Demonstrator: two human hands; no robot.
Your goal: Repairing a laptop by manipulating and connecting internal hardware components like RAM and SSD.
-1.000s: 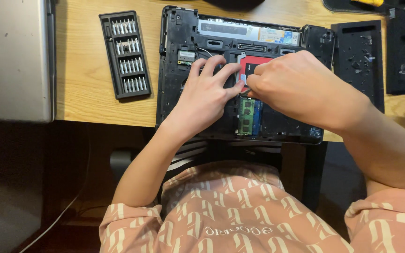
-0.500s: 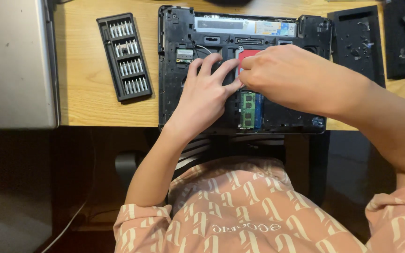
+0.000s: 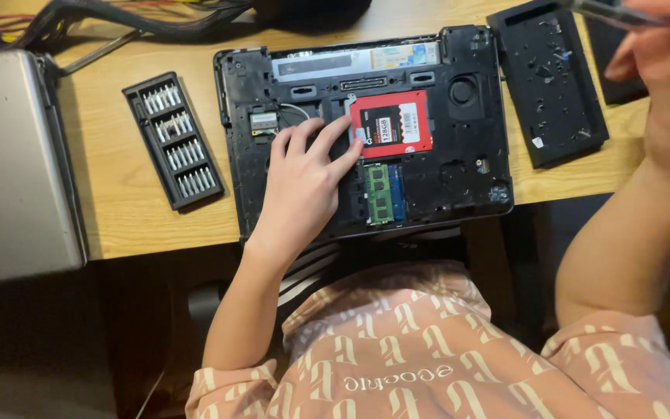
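The left hand point(image 3: 304, 182) lies flat and open on the opened laptop point(image 3: 362, 132), palm down, fingers spread and pointing up and to the right; the fingertips point(image 3: 344, 124) touch the left edge of the red drive point(image 3: 391, 124). The right hand point(image 3: 664, 70) is raised at the top right corner, well apart from the laptop, its fingers closed around a slim dark tool point(image 3: 610, 12) whose long axis runs nearly level, pointing left and slightly upward. What sort of tip the tool has cannot be told.

The laptop sits bottom-side up on the bench point(image 3: 118, 209), its cover off, its long axis running left to right and its near edge at the bench's edge in front of the person. The drive sits in its bay near the middle, square to the case. Just below it a green memory stick point(image 3: 379, 192) lies with its long axis pointing away from the person.

Left of the laptop lies a black bit case point(image 3: 174, 140), tilted, its long axis running up-left to down-right. A grey closed laptop point(image 3: 13, 163) is at far left. A black cover panel point(image 3: 552, 81) lies to the laptop's right.
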